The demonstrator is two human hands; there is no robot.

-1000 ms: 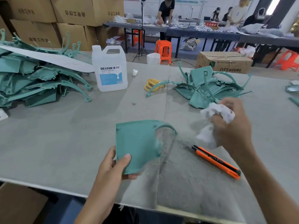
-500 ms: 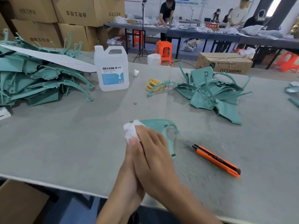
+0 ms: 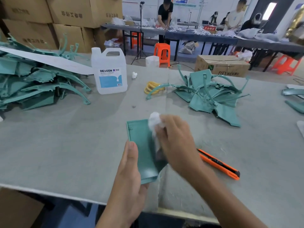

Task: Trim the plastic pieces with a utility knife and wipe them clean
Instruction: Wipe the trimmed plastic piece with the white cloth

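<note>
The left grip [image 3: 130, 175] clamps the teal piece [image 3: 141, 148] by its near-left edge, thumb on top: a flat, rimmed panel held over the grey tabletop [image 3: 65, 145]. The right grip [image 3: 177, 142], closed on a white wad [image 3: 154, 120], presses it on the panel's far end. Right of it lies the knife [image 3: 218, 164]; beyond, a jug [image 3: 109, 71], teal piles [image 3: 212, 94], boxes [image 3: 74, 14]. Half a second ago the right grip hid the panel's face.

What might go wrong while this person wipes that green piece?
The utility knife lies close beside the right hand; a wide wiping stroke could knock it. The left hand alone holds the green piece, so firm rubbing with the white wipe might twist it loose.
</note>
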